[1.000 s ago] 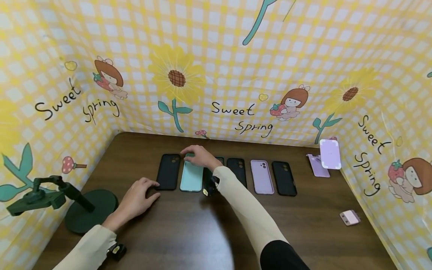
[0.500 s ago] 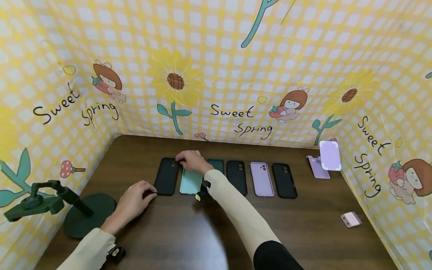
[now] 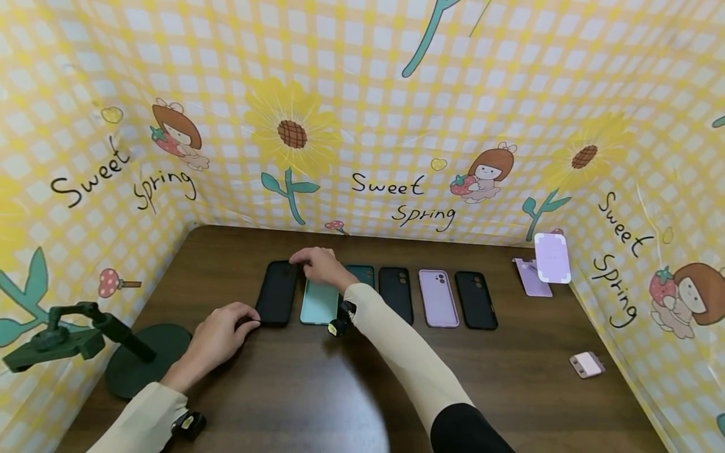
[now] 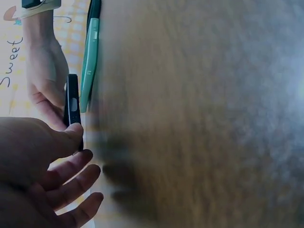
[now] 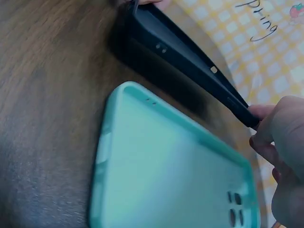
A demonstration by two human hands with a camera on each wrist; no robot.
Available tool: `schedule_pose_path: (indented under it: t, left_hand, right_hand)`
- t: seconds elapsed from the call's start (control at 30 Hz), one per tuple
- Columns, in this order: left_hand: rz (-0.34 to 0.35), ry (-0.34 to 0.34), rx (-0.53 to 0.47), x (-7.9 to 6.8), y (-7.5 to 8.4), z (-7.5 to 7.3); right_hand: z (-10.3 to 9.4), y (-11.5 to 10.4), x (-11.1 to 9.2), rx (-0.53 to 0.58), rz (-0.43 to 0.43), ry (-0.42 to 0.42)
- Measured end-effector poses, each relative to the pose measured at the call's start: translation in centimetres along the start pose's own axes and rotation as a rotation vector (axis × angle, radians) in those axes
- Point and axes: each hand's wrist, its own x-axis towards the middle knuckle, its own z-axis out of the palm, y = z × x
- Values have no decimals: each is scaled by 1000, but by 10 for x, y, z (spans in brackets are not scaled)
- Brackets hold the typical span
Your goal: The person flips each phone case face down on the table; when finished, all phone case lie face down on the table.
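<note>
A black phone case (image 3: pixel 276 294) stands at the left end of a row of cases on the table. My left hand (image 3: pixel 218 336) pinches its near left corner between thumb and fingers. At the far right corner my right hand (image 3: pixel 325 267) pinches it, reaching over the mint phone case (image 3: pixel 318 306). In the right wrist view the black case (image 5: pixel 185 64) looks tilted and raised off the tabletop, beside the mint case (image 5: pixel 161 161), whose hollow side faces up. Its side edge shows in the left wrist view, by my left thumb (image 4: pixel 73 133).
Right of the mint case lie a dark green case (image 3: pixel 362 274), a black case (image 3: pixel 396 294), a lilac case (image 3: pixel 438 299) and another black case (image 3: pixel 476 300). A green stand (image 3: pixel 147 358) is at left. A lilac stand (image 3: pixel 552 259) and a charger plug (image 3: pixel 587 364) are at right.
My right hand has moved left from the mint case's top to the black case's far right corner. The black case has shifted slightly left, with my left hand at its near corner.
</note>
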Motion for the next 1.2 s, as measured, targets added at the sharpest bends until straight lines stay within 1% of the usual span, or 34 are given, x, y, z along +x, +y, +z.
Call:
schedule_pose_path:
  t: [0.07,0.2,0.3,0.43,0.53,0.6,0.67,0.77,0.93,1.07,1.13,1.2]
  left_hand:
    - [14,16,6,0,0,0]
    - [65,68,1,0,-1,-3]
    - [115,119,-30,1,1,-6]
    - [170,164,-90,3,7,-10]
    - [189,172,-119,4,14,-13]
    - [199,181,-124,3,21,-16]
    - [219,193,-124,1,30,-20]
    - [271,210,-129,1,46,-26]
    - [358,233,-136,5,69,-33]
    - [392,237,-153,7,81,-33]
    - [409,227,-171,7,85,-31]
    - [424,217,-189,7,88,-29]
  right_hand:
    - [-6,-4,-2,47,4,4]
    - [-19,-11,-8,126,9,31]
    - [-26,-11,-14,190,-3,52]
    - [-32,-6,-22,341,-28,98]
    - [-35,0,-30,452,-47,129]
    - [-37,4,-37,498,-65,141]
    - [-41,7,-45,506,-80,154]
    - [-50,10,-60,501,-113,183]
    - [-71,14,-82,496,-169,240]
    - [-83,17,-95,485,-176,250]
    - [-85,18,-99,507,-179,245]
    - [-85,19,-101,559,-187,229]
